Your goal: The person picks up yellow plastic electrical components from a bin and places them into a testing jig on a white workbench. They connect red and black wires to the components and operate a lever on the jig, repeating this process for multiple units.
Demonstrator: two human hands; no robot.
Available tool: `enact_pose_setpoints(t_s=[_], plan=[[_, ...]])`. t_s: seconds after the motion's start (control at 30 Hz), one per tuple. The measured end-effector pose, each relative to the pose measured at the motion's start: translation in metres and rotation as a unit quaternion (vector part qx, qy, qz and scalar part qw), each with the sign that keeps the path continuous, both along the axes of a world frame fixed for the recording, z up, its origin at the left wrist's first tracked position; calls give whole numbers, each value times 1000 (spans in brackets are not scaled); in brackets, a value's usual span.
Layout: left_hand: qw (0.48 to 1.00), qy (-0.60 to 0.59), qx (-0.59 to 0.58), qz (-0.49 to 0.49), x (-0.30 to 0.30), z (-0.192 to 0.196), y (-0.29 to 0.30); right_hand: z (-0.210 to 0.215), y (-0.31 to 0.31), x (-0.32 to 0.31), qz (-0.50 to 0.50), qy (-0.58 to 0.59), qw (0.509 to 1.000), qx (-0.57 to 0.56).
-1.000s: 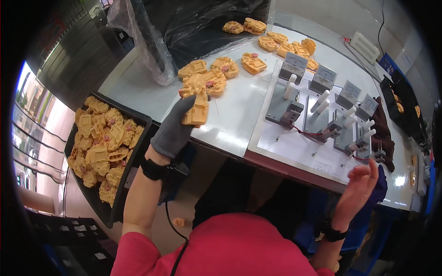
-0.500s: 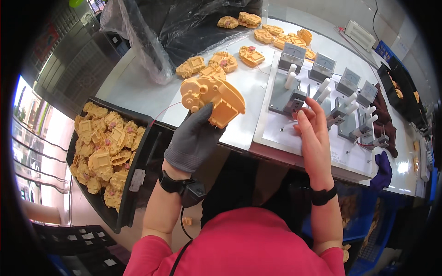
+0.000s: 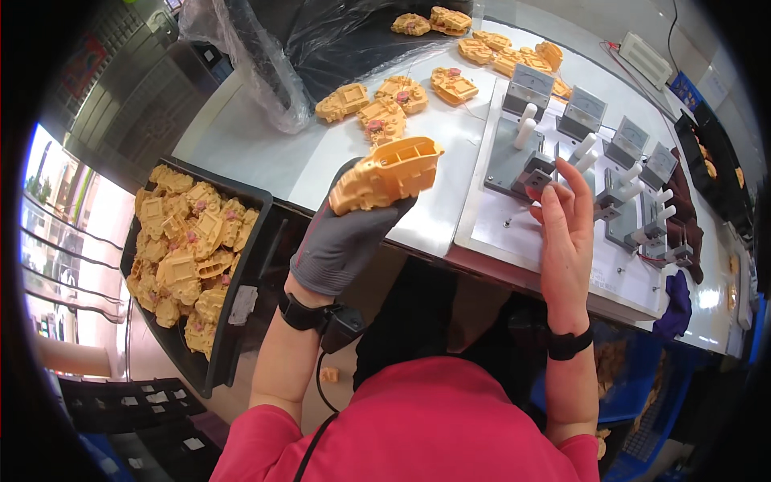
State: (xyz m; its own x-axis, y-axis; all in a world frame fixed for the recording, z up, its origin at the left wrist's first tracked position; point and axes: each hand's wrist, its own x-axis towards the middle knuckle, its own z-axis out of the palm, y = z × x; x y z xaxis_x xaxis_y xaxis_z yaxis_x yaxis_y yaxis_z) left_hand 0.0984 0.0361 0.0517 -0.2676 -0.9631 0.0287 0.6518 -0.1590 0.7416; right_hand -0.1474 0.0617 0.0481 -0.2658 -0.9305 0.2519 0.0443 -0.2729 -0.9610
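Note:
My left hand, in a dark grey glove, is closed around a yellow-orange plastic housing. The housing is tilted so that its hollow, ribbed side faces up. My bare right hand is at the front left of a test fixture, beside a small dark clamp block. Its index finger and thumb are apart, and I see nothing between them. Whether the fingertips touch the block cannot be made out. Beyond my left hand, several similar housings with pink-red parts lie on the white table.
A black bin heaped with housings stands at the left. Several analogue meters and white-handled clamps line the fixture board. Clear plastic film hangs at the back left. A purple cloth lies at the table's right edge.
My left hand has turned the housing over, from its flat boxed face toward its hollow edge. My right hand stays by the clamp block, its index finger slightly straighter. The whole view has shifted a little.

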Motion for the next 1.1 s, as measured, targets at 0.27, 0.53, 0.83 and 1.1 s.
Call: enact_pose_setpoints(t_s=[0.27, 0.53, 0.83, 1.1], plan=[[971, -204, -99, 76, -7, -8, -19, -8, 0, 1, 42, -3, 999, -18], [973, -211, -87, 46, -18, -5, -35, -16, 1, -10, 96, -3, 994, -48], [741, -517, -425, 58, -69, 43, -154, -15, 0, -7, 72, 8, 996, -44], [494, -594, -635, 25, -118, 66, -146, -13, 1, -8, 59, 38, 996, -61]])
